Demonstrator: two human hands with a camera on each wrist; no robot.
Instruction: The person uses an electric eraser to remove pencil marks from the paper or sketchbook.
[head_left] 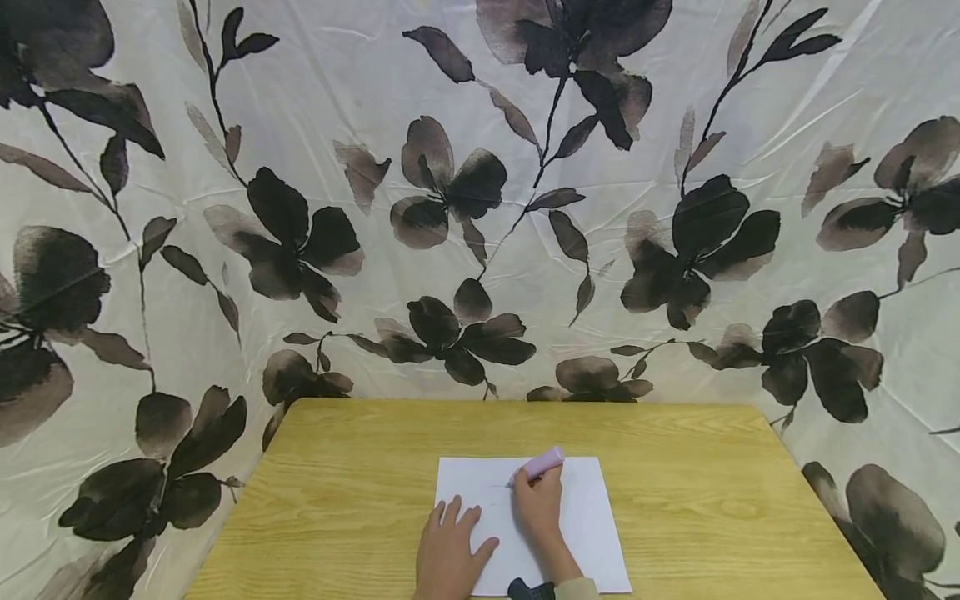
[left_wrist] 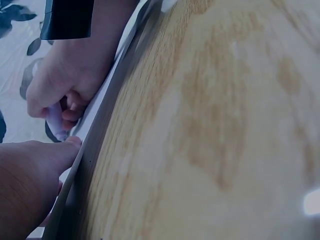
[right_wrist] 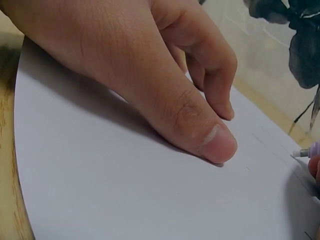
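A sheet of white paper (head_left: 588, 533) lies on the wooden table. My right hand (head_left: 538, 504) grips a light purple marker (head_left: 546, 461), its tip down at the upper middle of the sheet. In the right wrist view the marker (right_wrist: 314, 150) shows a thin pale tip against the paper, beside faint lines. Flat on the sheet's left side rests my left hand (head_left: 450, 554), fingers spread. The left wrist view has my right hand (left_wrist: 67, 75) curled round the marker, near my left thumb.
The yellow wooden table (head_left: 337, 500) reaches past the paper on both sides. Behind it and at its sides hangs a white cloth (head_left: 585, 275) with dark flowers. A black device (head_left: 528, 590) sits by my right wrist, next to a beige sleeve (head_left: 576, 588).
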